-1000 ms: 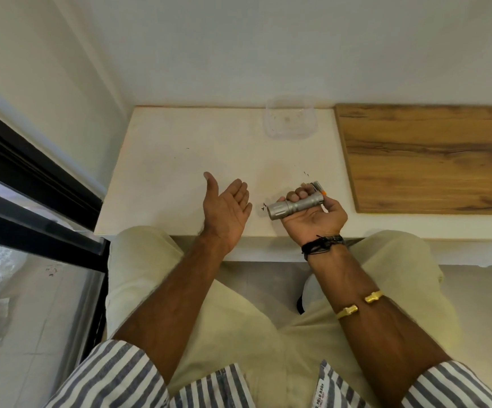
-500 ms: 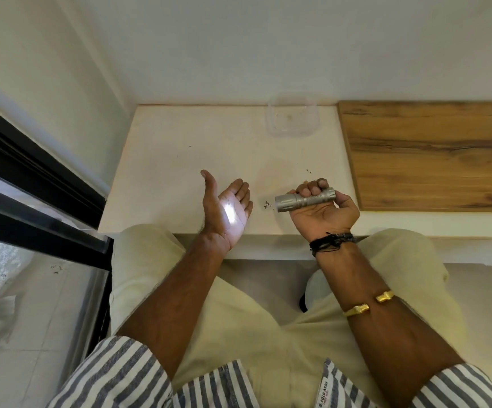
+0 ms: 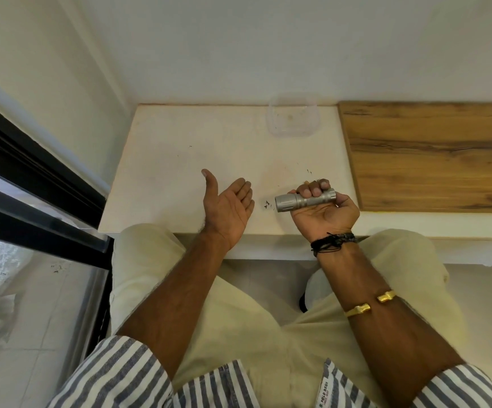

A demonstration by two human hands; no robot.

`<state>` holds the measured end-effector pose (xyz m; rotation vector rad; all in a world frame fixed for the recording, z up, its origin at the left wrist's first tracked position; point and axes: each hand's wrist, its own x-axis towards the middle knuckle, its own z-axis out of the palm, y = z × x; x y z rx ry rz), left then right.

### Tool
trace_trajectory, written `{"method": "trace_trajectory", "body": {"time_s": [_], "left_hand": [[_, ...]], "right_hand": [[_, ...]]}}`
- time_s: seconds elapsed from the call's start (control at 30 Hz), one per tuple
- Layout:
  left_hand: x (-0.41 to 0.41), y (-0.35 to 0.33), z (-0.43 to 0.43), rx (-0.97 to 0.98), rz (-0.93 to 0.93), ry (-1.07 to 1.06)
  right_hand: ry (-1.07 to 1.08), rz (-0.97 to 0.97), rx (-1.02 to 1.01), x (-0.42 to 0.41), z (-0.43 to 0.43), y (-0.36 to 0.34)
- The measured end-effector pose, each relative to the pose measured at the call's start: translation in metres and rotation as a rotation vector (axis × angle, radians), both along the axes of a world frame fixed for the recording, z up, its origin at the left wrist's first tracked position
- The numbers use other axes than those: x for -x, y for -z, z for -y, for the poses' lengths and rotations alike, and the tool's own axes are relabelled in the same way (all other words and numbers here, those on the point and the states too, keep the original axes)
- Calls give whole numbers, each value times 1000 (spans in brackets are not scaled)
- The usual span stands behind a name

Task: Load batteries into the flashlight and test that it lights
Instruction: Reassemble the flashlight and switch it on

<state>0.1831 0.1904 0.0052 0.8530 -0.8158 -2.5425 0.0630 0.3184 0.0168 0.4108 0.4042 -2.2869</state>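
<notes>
A silver metal flashlight (image 3: 294, 200) lies across my right hand (image 3: 324, 210), which is closed around its rear half above the near edge of the white table (image 3: 180, 160). Its head points left toward my left hand (image 3: 228, 207). My left hand is held open a short way to the left, palm turned toward the flashlight, fingers apart, nothing in it. No bright spot shows on the palm. No loose batteries are visible.
A clear plastic container (image 3: 293, 118) stands at the table's far edge by the wall. A wooden board (image 3: 433, 154) covers the surface to the right. Small dark specks (image 3: 266, 205) lie between my hands. A dark window frame (image 3: 32, 184) runs along the left.
Half a second ago a bright spot of light showed on my left palm; now it is gone. My right hand levelled the flashlight and shifted slightly right. My left hand stayed put.
</notes>
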Motion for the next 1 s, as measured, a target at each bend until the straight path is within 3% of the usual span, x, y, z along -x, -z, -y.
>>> {"method": "trace_trajectory", "body": {"time_s": [0.33, 0.47, 0.53, 0.63, 0.77, 0.87, 1.0], "left_hand": [[2, -2, -2, -21, -3, 32], [2, -2, 0, -20, -6, 26], [2, 0, 2, -21, 6, -13], [1, 3, 5, 24, 43, -66], [0, 4, 8, 59, 73, -126], [1, 5, 7, 92, 94, -141], [0, 4, 8, 98, 95, -143]], "right_hand": [[-31, -6, 27, -1, -2, -4], [-90, -94, -149, 2, 3, -5], [-141, -244, -301, 5, 5, -3], [-149, -739, -642, 5, 4, -3], [82, -1231, -957, 0, 1, 0], [296, -1232, -856, -3, 2, -5], [316, -1146, -747, -5, 2, -17]]}}
